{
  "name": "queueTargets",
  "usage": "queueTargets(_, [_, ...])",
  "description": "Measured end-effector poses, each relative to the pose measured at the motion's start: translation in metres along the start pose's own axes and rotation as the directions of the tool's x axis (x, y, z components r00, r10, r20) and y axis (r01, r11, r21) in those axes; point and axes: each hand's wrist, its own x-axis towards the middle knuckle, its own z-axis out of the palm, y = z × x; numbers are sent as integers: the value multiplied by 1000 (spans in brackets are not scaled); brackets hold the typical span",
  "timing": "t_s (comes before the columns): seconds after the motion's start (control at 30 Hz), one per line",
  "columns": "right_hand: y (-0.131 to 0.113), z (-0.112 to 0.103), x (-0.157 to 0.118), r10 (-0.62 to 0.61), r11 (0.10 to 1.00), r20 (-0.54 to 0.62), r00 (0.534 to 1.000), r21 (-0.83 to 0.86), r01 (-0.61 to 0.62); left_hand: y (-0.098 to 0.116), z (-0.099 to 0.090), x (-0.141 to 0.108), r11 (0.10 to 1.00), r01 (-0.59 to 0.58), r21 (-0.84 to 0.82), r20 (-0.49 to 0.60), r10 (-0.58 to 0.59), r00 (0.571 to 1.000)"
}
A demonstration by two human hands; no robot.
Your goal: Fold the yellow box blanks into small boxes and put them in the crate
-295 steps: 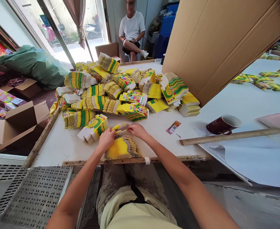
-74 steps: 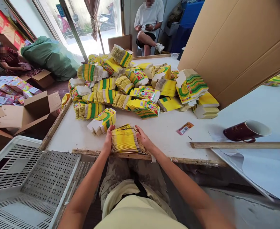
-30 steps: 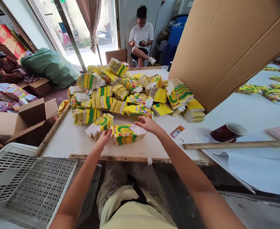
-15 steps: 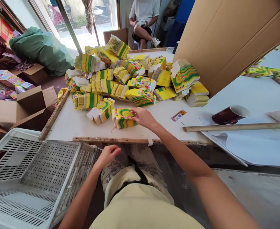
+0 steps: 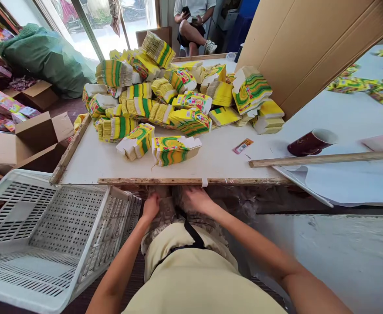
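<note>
My left hand (image 5: 151, 206) is at my lap by the patterned trousers (image 5: 165, 209), just below the table's front edge. Its fingers are curled in, and what they hold, if anything, is hidden. Over the other thigh, my right hand (image 5: 197, 199) is smeared by motion, its fingertips dark and partly out of sight. On the white table (image 5: 129, 171) in front of me lies a bundle of yellow-green printed cartons (image 5: 174, 150), untouched. A second carton bundle (image 5: 136, 141) rests beside it on the left.
Behind them is a large heap of carton bundles (image 5: 158, 104). A white plastic crate (image 5: 80, 218) stands at lower left, near open cardboard boxes (image 5: 34, 135). On the right are a maroon mug (image 5: 304, 144), a wooden stick (image 5: 318, 159) and a cardboard panel (image 5: 289, 52). A person (image 5: 194, 26) sits behind.
My right hand has let go of the near carton bundle and drawn back to my lap. My left hand has shifted slightly right. The view has tilted down a little.
</note>
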Motion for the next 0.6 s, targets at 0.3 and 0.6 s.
queueTargets(0.3, [52,28,7,79,996,-23,997,-34,-80,-4,2,-41,998,-58,15,269,52,962])
queueTargets(0.6, [63,22,-30,-81,997,249,965,27,77,-9,4,-28,1000,-8,3,246,8,969])
